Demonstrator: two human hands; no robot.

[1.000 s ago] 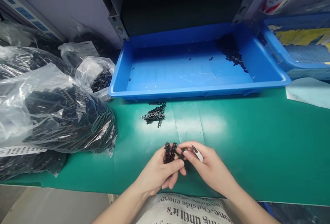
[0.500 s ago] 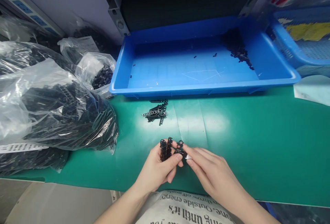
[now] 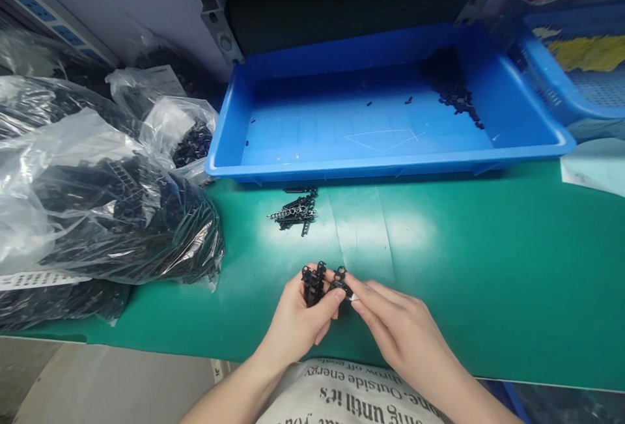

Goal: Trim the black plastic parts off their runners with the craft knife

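Observation:
My left hand (image 3: pixel 297 320) is closed around several small black plastic strips (image 3: pixel 312 282) with round loops at their upper ends. Between its thumb and my right hand's fingertips sits another black looped piece (image 3: pixel 340 279), gripped from both sides. My right hand (image 3: pixel 395 316) pinches that piece with thumb and index finger; the exact contact is partly hidden. Beyond the hands, a loose pile of similar black strips (image 3: pixel 295 212) lies on the green work surface (image 3: pixel 469 268).
A shallow blue tray (image 3: pixel 390 167) stands at the back, with small black parts (image 3: pixel 454 92) heaped in its right corner. Clear plastic bags (image 3: pixel 127 215) full of black parts crowd the left side. A blue basket (image 3: pixel 586 108) and a pale sheet (image 3: pixel 598 167) are at the right.
The black strips in my left hand have come closer together. Both hands stay nearly in place, and the view has shifted slightly.

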